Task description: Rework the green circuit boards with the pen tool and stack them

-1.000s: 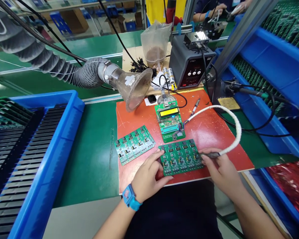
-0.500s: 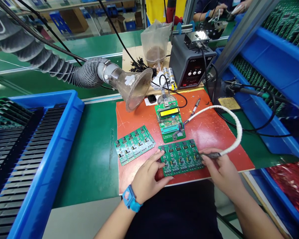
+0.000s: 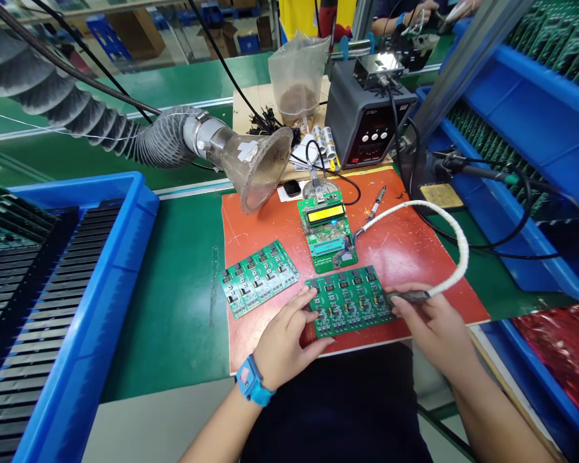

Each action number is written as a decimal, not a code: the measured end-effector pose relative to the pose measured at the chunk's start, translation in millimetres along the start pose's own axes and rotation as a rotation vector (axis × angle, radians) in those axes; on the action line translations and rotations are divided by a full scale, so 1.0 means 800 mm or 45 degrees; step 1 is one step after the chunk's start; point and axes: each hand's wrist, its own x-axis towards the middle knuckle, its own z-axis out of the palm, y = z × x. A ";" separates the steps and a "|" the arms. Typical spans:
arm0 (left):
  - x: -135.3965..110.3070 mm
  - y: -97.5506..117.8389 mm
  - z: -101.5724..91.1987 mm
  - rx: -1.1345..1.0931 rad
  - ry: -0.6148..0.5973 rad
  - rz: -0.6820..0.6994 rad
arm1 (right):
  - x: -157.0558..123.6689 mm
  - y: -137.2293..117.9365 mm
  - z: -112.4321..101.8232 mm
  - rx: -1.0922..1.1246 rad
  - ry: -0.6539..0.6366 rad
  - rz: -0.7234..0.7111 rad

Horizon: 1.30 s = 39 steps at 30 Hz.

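Note:
A green circuit board [image 3: 350, 305] with several two-digit displays lies flat on the red mat. My left hand [image 3: 287, 334] grips it at the left edge, fingertips on the upper left side and thumb by the lower edge. In my right hand [image 3: 429, 321] is the dark end of a white-wrapped cable [image 3: 456, 241], pinched against the board's right edge; its tip is hidden by the fingers. The cable runs back to a green programmer board [image 3: 327, 235] with a lit yellow screen. Beside my left hand lies a second circuit board [image 3: 259, 280].
A fume extractor funnel [image 3: 265, 170] hangs over the mat's back edge. Behind the programmer stands a black soldering station [image 3: 367, 119]. Blue bins [image 3: 125, 206] with boards flank both sides. A pen [image 3: 379, 199] lies on the red mat [image 3: 265, 341]. Another person's hands [image 3: 419, 13] show far back.
The view has shifted slightly. Both hands keep their places at the board, and the cable end stays at its right edge.

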 end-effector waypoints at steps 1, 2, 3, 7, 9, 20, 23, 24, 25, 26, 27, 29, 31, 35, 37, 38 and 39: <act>0.000 0.000 0.000 0.003 0.000 0.003 | -0.001 -0.002 -0.001 0.008 0.019 0.008; 0.000 0.000 0.000 0.008 -0.001 0.007 | -0.002 -0.005 -0.001 0.022 0.043 0.013; -0.001 0.000 0.001 0.013 -0.002 0.009 | -0.003 -0.008 0.000 0.040 0.069 0.014; -0.001 -0.001 0.001 0.026 -0.002 0.013 | -0.009 -0.015 0.010 0.125 0.045 0.012; 0.000 0.000 0.001 0.030 -0.004 0.014 | -0.011 -0.015 0.016 0.136 -0.028 0.023; 0.001 0.001 -0.001 0.039 -0.006 0.012 | -0.010 -0.010 0.021 0.093 -0.069 -0.021; 0.000 0.001 -0.001 0.038 -0.005 0.018 | -0.010 -0.009 0.022 0.064 -0.058 -0.042; 0.000 0.001 -0.001 0.039 -0.005 0.019 | -0.011 -0.009 0.022 0.064 -0.053 -0.044; 0.001 0.001 0.000 0.042 -0.005 0.019 | -0.011 -0.009 0.023 0.070 -0.050 -0.046; 0.001 0.001 0.000 0.046 -0.003 0.020 | -0.011 -0.009 0.023 0.079 -0.048 -0.047; 0.001 0.001 0.000 0.049 -0.002 0.019 | -0.011 -0.009 0.023 0.089 -0.047 -0.049; 0.001 0.000 -0.001 0.049 0.002 0.021 | -0.010 -0.009 0.023 0.097 -0.051 -0.055; 0.001 0.000 -0.001 0.045 0.004 0.021 | -0.009 -0.009 0.021 0.071 -0.065 -0.070; 0.001 0.001 -0.001 0.041 0.014 0.018 | -0.006 -0.009 0.017 -0.023 -0.141 -0.106; 0.001 0.001 -0.001 0.037 0.012 0.018 | -0.003 -0.008 0.016 -0.045 -0.167 -0.104; 0.001 0.002 -0.001 0.036 0.011 0.016 | -0.003 -0.008 0.017 -0.050 -0.167 -0.101; 0.001 0.002 -0.001 0.036 0.010 0.015 | -0.002 -0.009 0.017 -0.053 -0.161 -0.099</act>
